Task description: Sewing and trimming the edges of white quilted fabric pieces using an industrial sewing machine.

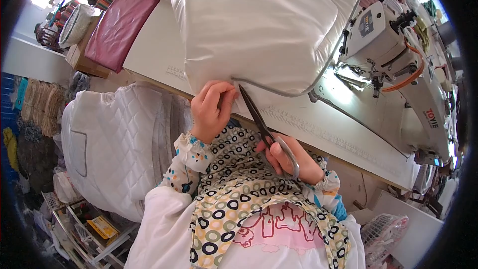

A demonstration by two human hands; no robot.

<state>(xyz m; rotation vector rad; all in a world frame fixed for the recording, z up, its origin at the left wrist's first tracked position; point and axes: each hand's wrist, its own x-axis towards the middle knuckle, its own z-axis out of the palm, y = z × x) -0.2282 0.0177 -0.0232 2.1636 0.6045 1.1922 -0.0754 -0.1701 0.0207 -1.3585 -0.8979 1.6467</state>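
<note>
White satin fabric (249, 25) with grey piping (279, 90) along its edge is spread over the sewing table. My left hand (214, 107) pinches the fabric's near edge, beside the end of the piping. In my right hand (291, 159) is a pair of scissors (255, 111), fingers through the handles. The scissors' dark blades point up and away, their tips next to the piping's end and close to my left fingers. Whether the blades touch the cloth I cannot tell.
A white sewing machine (371, 35) with its lamp lit stands right. Folded pink fabric (122, 25) lies at the table's far left. White quilted pieces (109, 144) are piled left of me, above a rack with a yellow box (103, 227). A wire basket (383, 231) is lower right.
</note>
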